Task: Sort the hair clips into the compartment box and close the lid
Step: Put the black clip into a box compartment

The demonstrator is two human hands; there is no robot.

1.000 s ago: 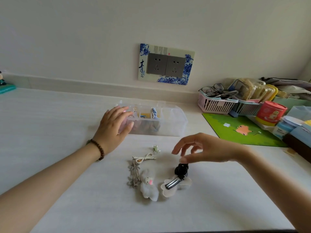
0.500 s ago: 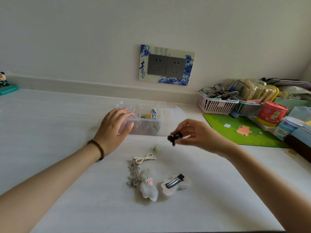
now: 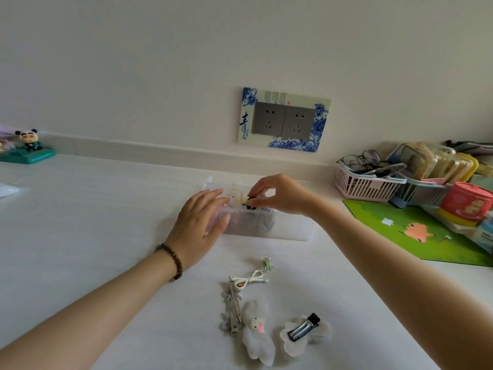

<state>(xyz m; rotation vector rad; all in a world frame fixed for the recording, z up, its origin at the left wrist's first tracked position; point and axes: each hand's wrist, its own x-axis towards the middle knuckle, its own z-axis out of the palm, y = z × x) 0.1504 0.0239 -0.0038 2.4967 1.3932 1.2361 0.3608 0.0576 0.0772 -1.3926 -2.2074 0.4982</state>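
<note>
Several clips (image 3: 262, 225) in compartment box (image 3: 293, 231)

A white counter (image 3: 93, 222) carries a clear compartment box (image 3: 280, 231) at centre, loose hair clips (image 3: 234, 308) nearer, a green mat (image 3: 416, 233) and pink basket (image 3: 365, 186) right, a figurine (image 3: 28, 141) far left.

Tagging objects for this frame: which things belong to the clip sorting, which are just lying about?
Job: box; black clip pinched in right hand; left hand resting on box; loose green clip, bow clip, silver clip, cat clip, fluffy clip.
Clutter: pink basket, glasses, green mat, red tub, panda figure, wall socket.
</note>
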